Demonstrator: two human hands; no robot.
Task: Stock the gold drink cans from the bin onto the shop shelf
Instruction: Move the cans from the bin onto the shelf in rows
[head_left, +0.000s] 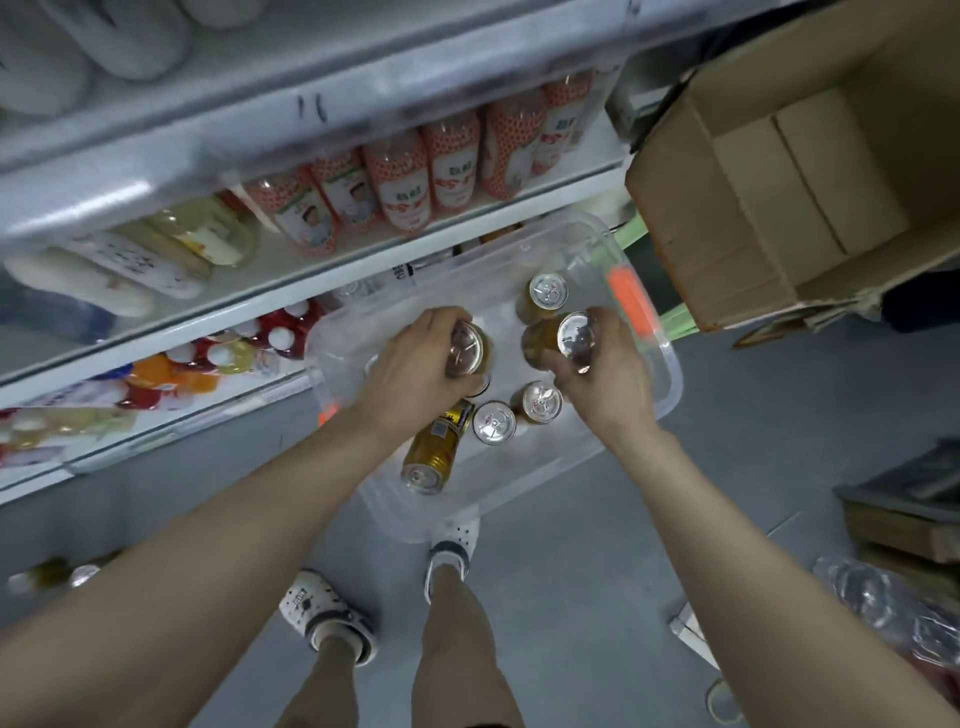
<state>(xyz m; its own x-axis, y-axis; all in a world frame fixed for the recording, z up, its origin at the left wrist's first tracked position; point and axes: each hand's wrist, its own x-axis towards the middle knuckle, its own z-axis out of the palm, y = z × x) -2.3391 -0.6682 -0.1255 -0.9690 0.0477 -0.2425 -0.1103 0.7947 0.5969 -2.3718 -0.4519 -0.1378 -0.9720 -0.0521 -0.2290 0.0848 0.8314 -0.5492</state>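
Midway, we judge: our left hand (415, 353) and right hand (605, 371) each clasp a gold can (470, 348) over the bin (670, 364); four cans remain inside, none visibly on the shelf (311, 280).

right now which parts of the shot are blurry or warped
Head view: the upper shelf edge and pale bottles at left are smeared with motion blur; wide-angle distortion bows the shelves and stretches both forearms; the can tops in the clear bin stay fairly sharp, with mild glare on the lids.
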